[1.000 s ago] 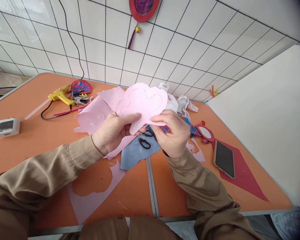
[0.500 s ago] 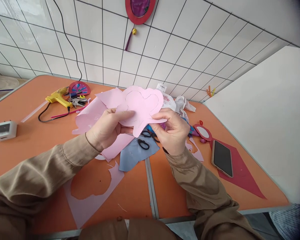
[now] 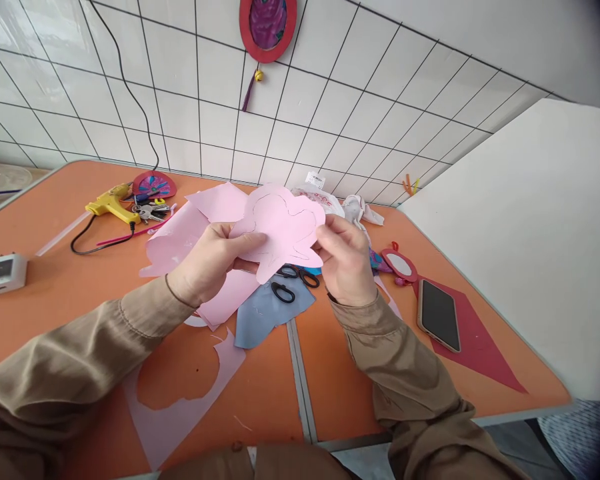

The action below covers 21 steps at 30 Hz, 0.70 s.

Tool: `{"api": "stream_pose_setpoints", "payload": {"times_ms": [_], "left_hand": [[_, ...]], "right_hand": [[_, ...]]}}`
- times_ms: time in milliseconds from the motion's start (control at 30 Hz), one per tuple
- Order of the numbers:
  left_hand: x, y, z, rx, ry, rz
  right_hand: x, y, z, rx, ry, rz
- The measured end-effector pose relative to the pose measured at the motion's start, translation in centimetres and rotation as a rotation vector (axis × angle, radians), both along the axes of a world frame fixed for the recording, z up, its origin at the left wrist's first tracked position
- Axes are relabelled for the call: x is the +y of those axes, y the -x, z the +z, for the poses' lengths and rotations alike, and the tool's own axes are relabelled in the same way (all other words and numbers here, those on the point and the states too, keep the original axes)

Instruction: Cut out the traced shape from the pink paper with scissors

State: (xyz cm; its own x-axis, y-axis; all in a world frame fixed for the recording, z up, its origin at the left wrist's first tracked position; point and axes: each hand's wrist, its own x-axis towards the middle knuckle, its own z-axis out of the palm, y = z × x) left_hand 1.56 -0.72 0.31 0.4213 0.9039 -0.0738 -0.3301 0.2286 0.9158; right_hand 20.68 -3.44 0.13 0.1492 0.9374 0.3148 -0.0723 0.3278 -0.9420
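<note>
pink cutout (image 3: 289, 235) has rounded lobes up, tails downward; long axis unclear.

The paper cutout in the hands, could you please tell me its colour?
The cutout is pink, as the head view shows.

The person's left hand (image 3: 207, 261) held a pink, line-marked paper cutout (image 3: 283, 230), thumb across its front, while the right hand (image 3: 347, 261) gripped its right edge. Black-handled scissors (image 3: 275, 287) lay on a blue-grey piece (image 3: 257, 323). A yellow glue gun (image 3: 113, 204) rested near keys (image 3: 153, 213) on the orange table (image 3: 347, 380); a phone (image 3: 439, 315) lay partly on a red sheet (image 3: 485, 353).
</note>
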Motion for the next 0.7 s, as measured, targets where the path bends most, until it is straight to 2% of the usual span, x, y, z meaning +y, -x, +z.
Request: {"api": "stream_pose_setpoints", "payload": {"times_ms": [300,400,500,633,700], "left_hand": [[0.4,-0.1,-0.6,-0.024,-0.011,-0.074],[0.3,-0.4,-1.1,-0.058,0.010,-0.093],[0.5,-0.4,-1.0,-0.071,0.017,-0.035],[1.3,0.3,-0.3,-0.016,-0.106,0.014],[1.7,0.8,0.1,0.000,-0.158,0.040]], "right_hand": [[0.0,1.0,0.0,0.024,0.034,-0.131],[0.1,0.8,-0.2,0.038,0.061,-0.099],[0.4,-0.3,-0.4,-0.011,0.057,-0.065],[0.4,-2.3,-1.8,-0.277,0.125,-0.020],[0.0,-2.8,-3.3,-0.690,0.093,0.046]]}}
